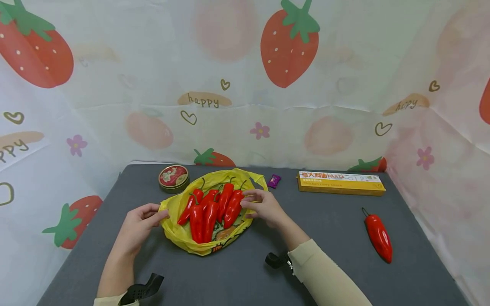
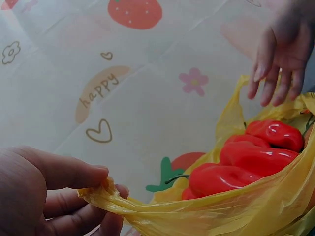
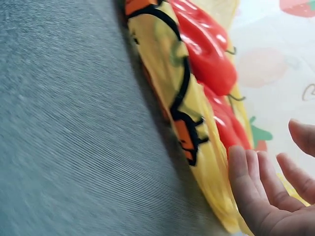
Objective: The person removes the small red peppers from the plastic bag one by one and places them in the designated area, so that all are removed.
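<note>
While the left hand (image 1: pixel 139 225) pinches the bag (image 1: pixel 180 240) by its left edge, thumb against fingers, the right hand (image 1: pixel 266 206) is loosely spread at the right edge, thumb apart, gripping nothing; can't tell whether its fingertips touch the plastic or the nearest pepper. Bag sits on the table (image 1: pixel 229 280), yellow, mouth wide, print showing on the near side. Peppers (image 1: pixel 210 216) lie bunched inside, red, stems mostly pointing away from the person, overlapping, so exact count unsure. Done, by the look of it: that bunch is loaded, with the bag's rim standing loosely round it. Not done: bag isn't closed, no knot or twist visible, and only the left edge is clearly in a grip. One lone pepper (image 1: pixel 379 238) lies on the table at far right, well apart from the bag, no hand near it. If it belongs with the rest, that's one left to load; otherwise probably only the bag itself needs seeing to. Going by the bunch, I'd put the filling as mostly finished. Tin (image 1: pixel 173 177) is just beyond the bag's left side, purple packet (image 1: pixel 274 181) just past its far right side, pasta box (image 1: pixel 340 185) farther right near the table's back edge; all three outside the bag, neither hand on them, so not counted as loaded.
</note>
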A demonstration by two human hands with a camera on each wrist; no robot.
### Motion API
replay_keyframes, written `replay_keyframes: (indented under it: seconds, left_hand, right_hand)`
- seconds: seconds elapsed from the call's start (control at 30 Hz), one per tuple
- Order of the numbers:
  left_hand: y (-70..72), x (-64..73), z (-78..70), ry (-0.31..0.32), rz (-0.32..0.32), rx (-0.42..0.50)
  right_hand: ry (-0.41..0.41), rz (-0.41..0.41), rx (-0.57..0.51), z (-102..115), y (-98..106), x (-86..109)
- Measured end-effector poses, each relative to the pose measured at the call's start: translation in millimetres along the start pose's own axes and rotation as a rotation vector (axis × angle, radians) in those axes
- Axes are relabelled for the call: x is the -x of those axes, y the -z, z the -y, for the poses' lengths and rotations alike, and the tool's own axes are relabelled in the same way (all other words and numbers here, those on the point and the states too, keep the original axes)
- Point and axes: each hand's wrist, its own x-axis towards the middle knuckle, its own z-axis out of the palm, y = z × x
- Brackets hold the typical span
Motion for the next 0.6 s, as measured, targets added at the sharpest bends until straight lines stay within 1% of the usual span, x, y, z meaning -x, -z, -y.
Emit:
replay_keyframes:
  seconds: [0.23, 0.37, 0.6]
  left_hand:
    - [0.5, -0.4, 2.1, -0.004, 0.003, 0.001]
    - [0.7, -0.4, 3.0, -0.008, -0.001, 0.004]
    - [0.0, -0.9, 3.2, 0.001, 0.001, 0.0]
  right_hand:
    - [-0.022, -0.048, 0.06, -12, -14, -3.9]
    - [-0.042, -0.065, 0.063, -16, -18, -7.8]
    - [-0.049, -0.022, 0.121, -20, -19, -14.7]
